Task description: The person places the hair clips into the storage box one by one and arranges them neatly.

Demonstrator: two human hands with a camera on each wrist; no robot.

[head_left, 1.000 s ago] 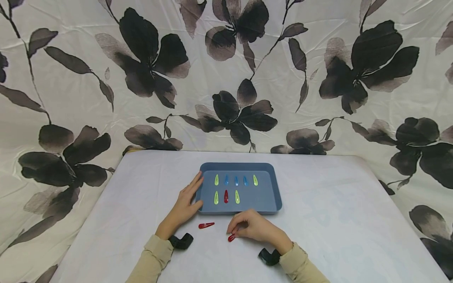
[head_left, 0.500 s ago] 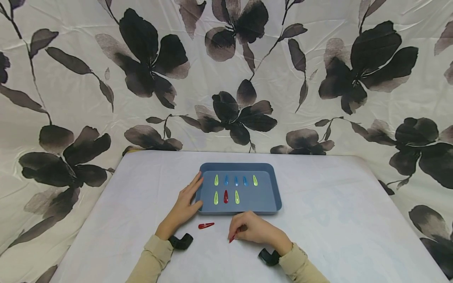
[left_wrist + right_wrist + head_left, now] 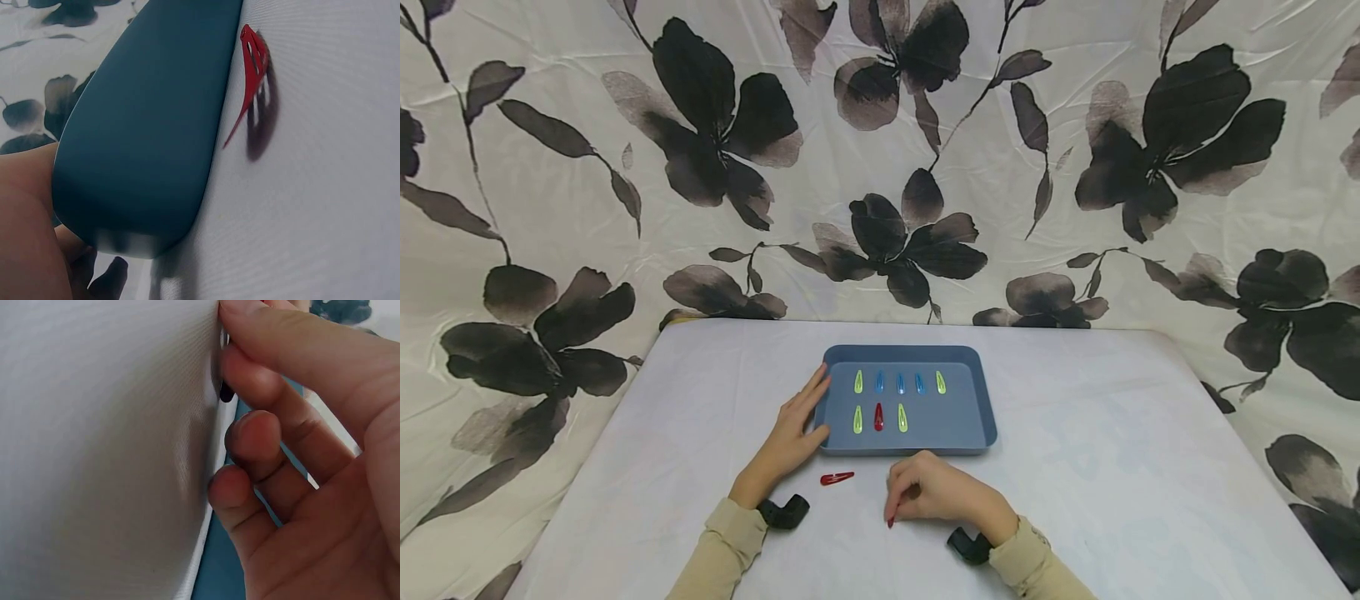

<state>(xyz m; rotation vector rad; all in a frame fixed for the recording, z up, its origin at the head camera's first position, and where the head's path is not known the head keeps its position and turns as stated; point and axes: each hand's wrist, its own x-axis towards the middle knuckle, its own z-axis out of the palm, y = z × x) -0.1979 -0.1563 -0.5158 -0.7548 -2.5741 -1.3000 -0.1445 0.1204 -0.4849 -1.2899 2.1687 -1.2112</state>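
My left hand (image 3: 790,435) rests with extended fingers along the left rim of a blue-grey tray (image 3: 958,429). Between the thumb and fingers of my right hand (image 3: 943,490) is a red snap hair clip (image 3: 891,523), mostly covered by the fingertips, low over the white cloth in front of the tray. Another red hair clip (image 3: 837,479) lies on the cloth by the tray's front side; the left wrist view shows this same clip (image 3: 253,69) close to the tray wall (image 3: 150,119). In the right wrist view, my right hand's other fingers (image 3: 255,434) are curled loosely.
Inside the tray, a back row has green clips (image 3: 859,382) at its ends and blue clips (image 3: 901,383) between. The front row holds a red clip (image 3: 878,417) between two green ones. Black wrist cameras (image 3: 784,512) sit on both wrists. A floral curtain (image 3: 880,167) hangs behind the table.
My right hand has drawn slightly toward the table's front, turning the pinched red hair clip so less of it shows. My left hand and the tray have stayed in place.
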